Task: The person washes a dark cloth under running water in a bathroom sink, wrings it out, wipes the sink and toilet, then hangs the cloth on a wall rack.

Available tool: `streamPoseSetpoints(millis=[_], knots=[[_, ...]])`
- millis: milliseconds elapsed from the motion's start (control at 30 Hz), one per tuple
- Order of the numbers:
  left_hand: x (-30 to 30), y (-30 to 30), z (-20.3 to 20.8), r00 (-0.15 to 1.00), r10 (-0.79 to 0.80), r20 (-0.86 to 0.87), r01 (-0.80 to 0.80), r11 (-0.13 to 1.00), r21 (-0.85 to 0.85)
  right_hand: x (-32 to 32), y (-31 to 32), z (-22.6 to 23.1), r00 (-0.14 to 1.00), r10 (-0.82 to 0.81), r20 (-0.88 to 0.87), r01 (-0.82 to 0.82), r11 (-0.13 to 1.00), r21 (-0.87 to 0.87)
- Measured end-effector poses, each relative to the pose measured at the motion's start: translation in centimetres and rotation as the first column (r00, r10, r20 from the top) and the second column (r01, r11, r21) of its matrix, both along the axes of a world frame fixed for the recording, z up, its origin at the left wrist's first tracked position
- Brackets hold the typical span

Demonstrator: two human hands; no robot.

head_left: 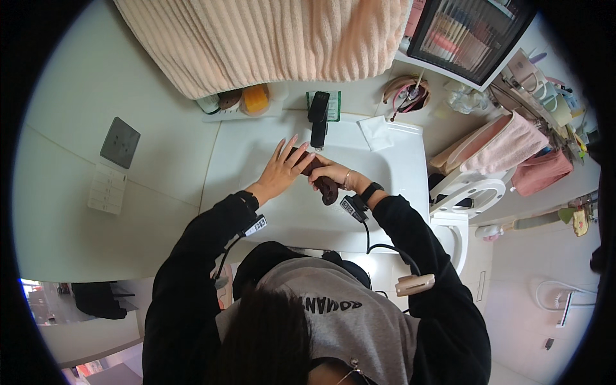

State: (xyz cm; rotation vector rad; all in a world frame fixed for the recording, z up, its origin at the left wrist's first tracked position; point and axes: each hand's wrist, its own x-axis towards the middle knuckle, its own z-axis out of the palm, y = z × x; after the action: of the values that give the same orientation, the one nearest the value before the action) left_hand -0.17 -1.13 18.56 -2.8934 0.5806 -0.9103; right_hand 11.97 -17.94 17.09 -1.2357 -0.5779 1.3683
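Observation:
Over the white washbasin (276, 221), my right hand (335, 172) is wrapped round a dark brown, soft-looking bundle (329, 192), perhaps cloth. One end hangs down below the fingers in a rounded fold; the other reaches up to my left hand (278, 173). That hand is open, its fingers stretched and apart, touching the upper end of the bundle. Part of the bundle is hidden behind the fingers. Just beyond both hands stands the black tap (318, 115); I cannot tell whether water runs.
White tissue (376, 133) lies on the basin's back right corner. A peach towel (276, 38) hangs beyond it. To the right stand a pouch (405, 96), a black-framed cosmetics case (471, 38) and the toilet (452, 234). Cables run along both forearms.

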Motion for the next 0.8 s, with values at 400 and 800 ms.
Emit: streamPoseSetpoints(millis=[400,800], knots=[[1.0,2.9,-0.4,0.959,0.115,-0.258,-0.074,0.984,0.161,-2.7,2.7,1.0,0.965,0.074,0.252,-0.041,0.990,-0.133],[1.0,2.3,-1.1,0.858,0.232,-0.458,-0.213,0.972,0.094,-2.4,4.0,-2.3,0.239,0.362,0.901,0.172,0.898,-0.406]])
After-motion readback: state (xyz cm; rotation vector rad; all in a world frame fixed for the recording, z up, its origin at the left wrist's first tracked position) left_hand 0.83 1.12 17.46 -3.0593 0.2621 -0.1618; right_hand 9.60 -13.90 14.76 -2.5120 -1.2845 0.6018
